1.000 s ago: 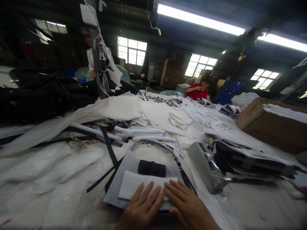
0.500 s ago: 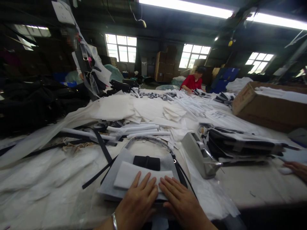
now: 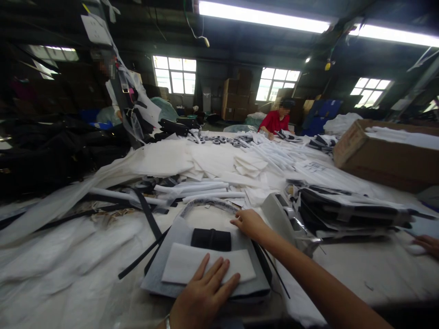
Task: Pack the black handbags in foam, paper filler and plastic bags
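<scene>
Cluttered with white sheets and black straps, the worktop (image 3: 360,269) runs far back into a dim workshop. Nearest, the left hand (image 3: 206,292) lies released, fingers spread flat on a white foam sheet (image 3: 192,269). That sheet rests on a grey felt bag (image 3: 161,269) lying flat at the near edge of the worktop. Just beyond the sheet, a black folded piece (image 3: 211,239) sits on the bag.

The right hand (image 3: 248,222) reaches to the bag's far right corner, beside its wrapped handle (image 3: 206,204). Its fingers are curled, and I cannot tell whether they grip anything. A grey tape dispenser (image 3: 286,217) stands just right of this hand, with a stack of black pieces in plastic (image 3: 346,210) behind it. Another person's hand (image 3: 427,241) rests at the right edge.

Farther off lie white rolled tubes (image 3: 192,188), and a cardboard box (image 3: 377,157) stands to the right. A person in red (image 3: 274,121) works at the far end, and a person stands at the back left (image 3: 111,89).
</scene>
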`<action>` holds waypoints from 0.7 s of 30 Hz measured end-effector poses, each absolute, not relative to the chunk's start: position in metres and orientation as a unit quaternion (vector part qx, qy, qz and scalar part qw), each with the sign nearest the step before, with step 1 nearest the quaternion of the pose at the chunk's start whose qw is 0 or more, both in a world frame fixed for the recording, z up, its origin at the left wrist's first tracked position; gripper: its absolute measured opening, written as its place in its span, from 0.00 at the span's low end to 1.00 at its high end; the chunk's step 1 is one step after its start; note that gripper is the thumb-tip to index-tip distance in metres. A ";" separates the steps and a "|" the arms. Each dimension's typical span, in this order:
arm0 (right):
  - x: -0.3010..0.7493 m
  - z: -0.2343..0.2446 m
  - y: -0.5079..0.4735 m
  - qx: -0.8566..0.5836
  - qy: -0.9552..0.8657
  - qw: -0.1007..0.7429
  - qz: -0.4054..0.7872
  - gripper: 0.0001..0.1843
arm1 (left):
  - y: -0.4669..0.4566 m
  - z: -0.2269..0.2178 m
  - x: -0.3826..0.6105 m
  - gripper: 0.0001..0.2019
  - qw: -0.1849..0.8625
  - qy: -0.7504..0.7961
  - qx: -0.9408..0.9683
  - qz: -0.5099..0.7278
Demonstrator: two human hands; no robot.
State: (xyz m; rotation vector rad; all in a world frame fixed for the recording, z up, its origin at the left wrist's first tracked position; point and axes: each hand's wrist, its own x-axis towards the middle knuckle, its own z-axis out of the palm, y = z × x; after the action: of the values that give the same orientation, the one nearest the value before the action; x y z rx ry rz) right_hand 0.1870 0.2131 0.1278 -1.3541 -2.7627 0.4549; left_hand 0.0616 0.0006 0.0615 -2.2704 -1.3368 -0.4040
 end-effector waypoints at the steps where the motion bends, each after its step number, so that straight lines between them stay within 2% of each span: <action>1: 0.174 0.122 0.223 -0.453 -0.881 -0.011 0.139 0.14 | 0.001 0.061 0.061 0.21 0.243 -0.487 -0.824 -0.157; 5: 0.142 0.105 0.239 -0.496 -0.855 -0.089 0.123 0.17 | 0.003 0.056 0.061 0.20 0.263 -0.480 -0.817 -0.180; 9: 0.149 0.104 0.242 -0.492 -0.851 -0.128 0.132 0.16 | 0.003 0.054 0.061 0.20 0.256 -0.484 -0.815 -0.188; 15: 0.171 0.106 0.243 -0.457 -0.872 -0.109 0.134 0.16 | 0.000 0.053 0.060 0.21 0.217 -0.489 -0.824 -0.186; 21: 0.154 0.096 0.235 -0.499 -0.853 -0.108 0.106 0.18 | 0.000 0.054 0.063 0.20 0.217 -0.494 -0.822 -0.185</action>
State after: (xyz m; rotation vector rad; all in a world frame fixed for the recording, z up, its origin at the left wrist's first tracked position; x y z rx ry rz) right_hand 0.1544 0.2349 0.0960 -1.6866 -2.8814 0.3572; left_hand 0.0628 -0.0004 0.0539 -2.2769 -1.3682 -0.5113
